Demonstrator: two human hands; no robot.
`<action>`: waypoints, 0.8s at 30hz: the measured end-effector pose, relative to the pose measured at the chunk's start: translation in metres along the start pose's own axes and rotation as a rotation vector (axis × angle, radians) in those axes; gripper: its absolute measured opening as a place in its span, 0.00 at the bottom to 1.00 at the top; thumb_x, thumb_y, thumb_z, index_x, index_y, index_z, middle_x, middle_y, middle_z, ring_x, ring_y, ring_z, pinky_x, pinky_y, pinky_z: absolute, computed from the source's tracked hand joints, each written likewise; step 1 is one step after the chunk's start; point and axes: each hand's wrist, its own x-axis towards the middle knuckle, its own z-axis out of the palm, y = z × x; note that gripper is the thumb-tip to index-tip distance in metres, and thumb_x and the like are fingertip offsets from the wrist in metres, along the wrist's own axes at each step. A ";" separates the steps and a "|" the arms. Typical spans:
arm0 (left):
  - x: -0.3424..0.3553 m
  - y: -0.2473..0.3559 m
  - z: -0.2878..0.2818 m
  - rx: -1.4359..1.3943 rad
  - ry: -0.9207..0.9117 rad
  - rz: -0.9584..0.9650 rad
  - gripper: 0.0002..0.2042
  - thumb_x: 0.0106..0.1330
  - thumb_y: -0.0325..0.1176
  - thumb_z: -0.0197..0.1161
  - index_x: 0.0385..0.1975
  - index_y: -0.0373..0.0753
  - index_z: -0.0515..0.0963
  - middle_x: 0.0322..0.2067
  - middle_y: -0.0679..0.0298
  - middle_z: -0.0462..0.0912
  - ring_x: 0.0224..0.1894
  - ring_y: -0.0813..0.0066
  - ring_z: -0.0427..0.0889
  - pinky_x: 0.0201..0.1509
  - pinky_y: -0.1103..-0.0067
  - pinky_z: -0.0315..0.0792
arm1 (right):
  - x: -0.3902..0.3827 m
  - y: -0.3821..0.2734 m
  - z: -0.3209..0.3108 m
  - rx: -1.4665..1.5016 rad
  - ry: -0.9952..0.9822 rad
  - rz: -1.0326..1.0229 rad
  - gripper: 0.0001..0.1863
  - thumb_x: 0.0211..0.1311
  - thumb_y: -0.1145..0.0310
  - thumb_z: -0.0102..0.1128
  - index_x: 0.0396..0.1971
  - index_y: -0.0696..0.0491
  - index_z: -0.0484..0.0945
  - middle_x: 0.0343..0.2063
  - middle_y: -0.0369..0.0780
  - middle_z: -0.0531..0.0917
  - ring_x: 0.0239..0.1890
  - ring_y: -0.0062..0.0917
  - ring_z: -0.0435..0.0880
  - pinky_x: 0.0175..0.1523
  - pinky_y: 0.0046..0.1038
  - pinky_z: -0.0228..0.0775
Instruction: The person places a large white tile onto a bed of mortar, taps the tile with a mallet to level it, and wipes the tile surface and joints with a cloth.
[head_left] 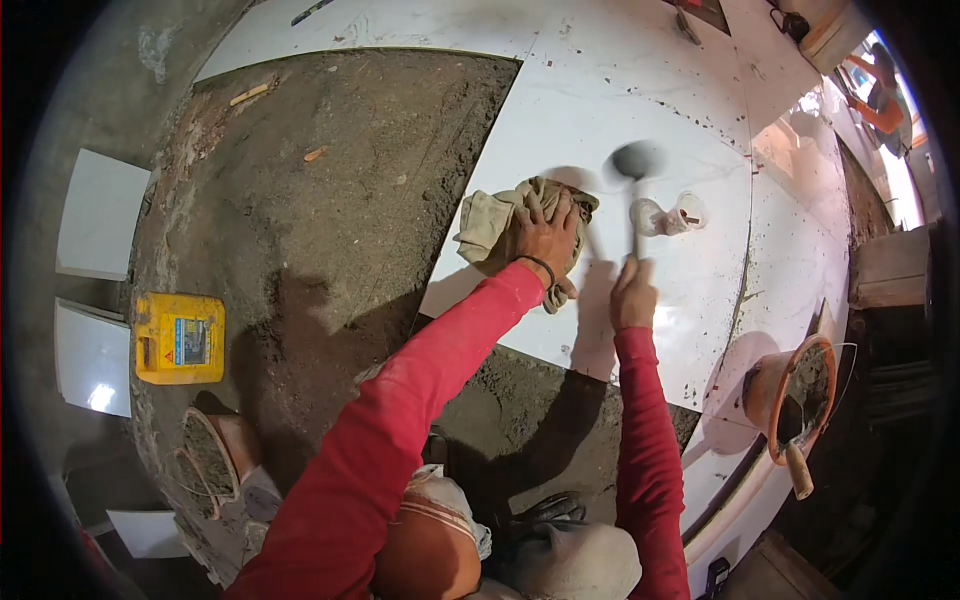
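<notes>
My left hand [548, 243] presses down on a bunched greenish-beige rag [487, 228], its fingers curled over the folds. Under the rag lies a large white floor tile [540, 120] with faint veins. My right hand [633, 293] is closed around the handle of a mallet. The mallet's dark head [634, 160] is raised above the tile and smeared by motion. A small clear plastic cup [688, 213], lying just right of the mallet handle, has something reddish at its mouth. Both my sleeves are red.
Rough grey mortar [350, 180] borders the tile on the left. A yellow jerrycan [180, 338] and a mortar bucket [225, 455] stand left. At right is an orange bucket [760, 395] with a wooden-handled trowel [798, 470]. Loose white tiles [100, 215] lie far left; another person [885, 110] is far right.
</notes>
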 end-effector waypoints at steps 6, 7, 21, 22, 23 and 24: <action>-0.001 0.002 -0.004 0.066 0.019 -0.008 0.74 0.30 0.71 0.85 0.82 0.42 0.55 0.83 0.55 0.50 0.77 0.23 0.55 0.72 0.41 0.64 | 0.022 -0.001 -0.001 0.359 0.334 -0.265 0.16 0.85 0.56 0.48 0.50 0.55 0.72 0.26 0.55 0.84 0.29 0.57 0.86 0.30 0.52 0.70; 0.000 0.002 -0.004 0.068 0.034 -0.011 0.75 0.30 0.71 0.85 0.82 0.43 0.54 0.83 0.55 0.49 0.77 0.23 0.55 0.72 0.41 0.64 | 0.023 0.000 0.001 0.401 0.379 -0.228 0.18 0.85 0.55 0.48 0.51 0.56 0.74 0.24 0.51 0.84 0.26 0.48 0.86 0.30 0.44 0.74; -0.012 -0.005 0.002 -0.162 0.145 0.156 0.57 0.39 0.56 0.87 0.75 0.50 0.67 0.76 0.64 0.61 0.79 0.35 0.55 0.74 0.48 0.68 | 0.045 -0.003 0.021 0.165 0.134 -0.081 0.21 0.83 0.57 0.48 0.66 0.52 0.69 0.34 0.62 0.85 0.39 0.65 0.85 0.37 0.56 0.75; -0.015 -0.008 0.006 -0.212 0.137 0.204 0.55 0.42 0.55 0.86 0.75 0.51 0.67 0.75 0.65 0.63 0.78 0.39 0.56 0.74 0.51 0.69 | 0.044 -0.007 0.023 -0.212 -0.234 0.094 0.18 0.83 0.58 0.50 0.62 0.51 0.71 0.37 0.64 0.85 0.41 0.65 0.84 0.39 0.58 0.74; -0.020 -0.009 0.009 -0.258 0.164 0.246 0.52 0.44 0.53 0.86 0.74 0.53 0.68 0.75 0.66 0.64 0.78 0.42 0.58 0.73 0.54 0.71 | 0.047 -0.010 0.021 -0.098 -0.094 -0.018 0.16 0.83 0.58 0.50 0.57 0.52 0.72 0.36 0.64 0.84 0.41 0.64 0.84 0.39 0.57 0.74; -0.025 -0.013 0.011 -0.302 0.200 0.304 0.50 0.47 0.51 0.85 0.74 0.54 0.68 0.74 0.67 0.66 0.78 0.46 0.59 0.73 0.56 0.72 | 0.049 -0.015 0.021 -0.015 -0.051 -0.011 0.14 0.83 0.58 0.50 0.53 0.53 0.73 0.34 0.63 0.84 0.40 0.64 0.84 0.39 0.56 0.73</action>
